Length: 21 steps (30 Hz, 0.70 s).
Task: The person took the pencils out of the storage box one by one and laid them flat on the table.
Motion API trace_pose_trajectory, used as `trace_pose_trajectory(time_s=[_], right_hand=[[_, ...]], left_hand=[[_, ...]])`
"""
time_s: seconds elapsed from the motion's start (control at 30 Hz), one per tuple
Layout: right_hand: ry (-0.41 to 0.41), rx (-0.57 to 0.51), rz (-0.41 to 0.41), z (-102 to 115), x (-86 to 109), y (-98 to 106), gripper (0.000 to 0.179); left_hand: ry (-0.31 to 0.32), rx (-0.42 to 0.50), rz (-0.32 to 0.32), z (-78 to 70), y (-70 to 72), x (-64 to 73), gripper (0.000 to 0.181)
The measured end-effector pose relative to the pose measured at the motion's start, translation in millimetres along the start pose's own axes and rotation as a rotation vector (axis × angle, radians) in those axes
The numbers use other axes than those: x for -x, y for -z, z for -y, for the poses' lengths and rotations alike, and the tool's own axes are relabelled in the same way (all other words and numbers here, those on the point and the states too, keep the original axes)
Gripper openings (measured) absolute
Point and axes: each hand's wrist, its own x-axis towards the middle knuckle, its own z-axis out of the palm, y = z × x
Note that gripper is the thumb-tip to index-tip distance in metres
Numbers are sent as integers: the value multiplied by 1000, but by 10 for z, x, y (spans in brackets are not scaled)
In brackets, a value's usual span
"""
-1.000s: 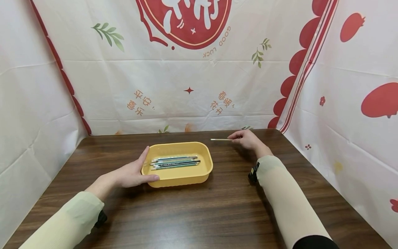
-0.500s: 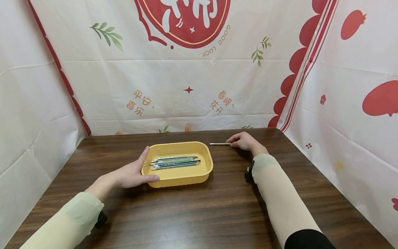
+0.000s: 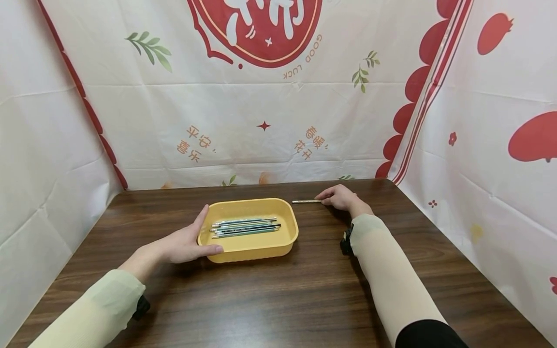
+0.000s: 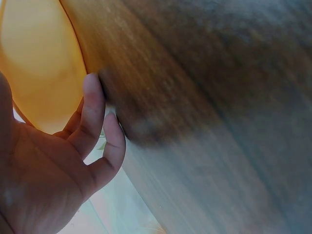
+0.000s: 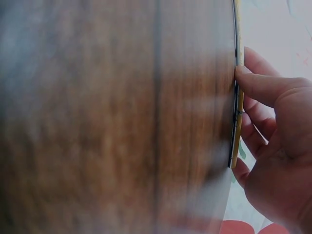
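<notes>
A yellow rectangular plastic basin point(image 3: 261, 252) stands on the table, left of centre in the head view. My left hand point(image 3: 184, 244) holds its left end, thumb along the near side and index finger at the far corner. In the left wrist view, other fingers point(image 4: 92, 97) lie by the basin's outer wall. Several pencils point(image 3: 245, 228), mostly dark green, lie side by side inside. Right of the basin, my right hand point(image 3: 341, 197) pinches a single pale pencil point(image 3: 304, 201) low at the tabletop. Its left end points at the basin's far right corner. The thumb point(image 5: 258, 85) presses along this pencil in the right wrist view.
The dark wood-grain table point(image 3: 270, 299) reaches back to a white printed cloth point(image 3: 261, 106) hung behind it. More printed cloth hangs on the left and right sides. A black camera point(image 3: 346, 241) is strapped at the right wrist.
My right hand has moved slightly left and nearer, bringing the pale pencil closer to the basin. The pencil has turned a little between the fingers. My left hand and the basin stay put.
</notes>
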Motion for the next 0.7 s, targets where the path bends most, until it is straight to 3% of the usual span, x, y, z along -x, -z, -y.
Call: trace_pose_trajectory(time_s=[0.2, 0.7], right_hand=[[-34, -4, -2, 20, 6, -2, 27], [-15, -4, -2, 24, 10, -3, 26]], left_hand=[[2, -1, 0, 0, -6, 4, 135], [-9, 8, -2, 15, -9, 1, 135]])
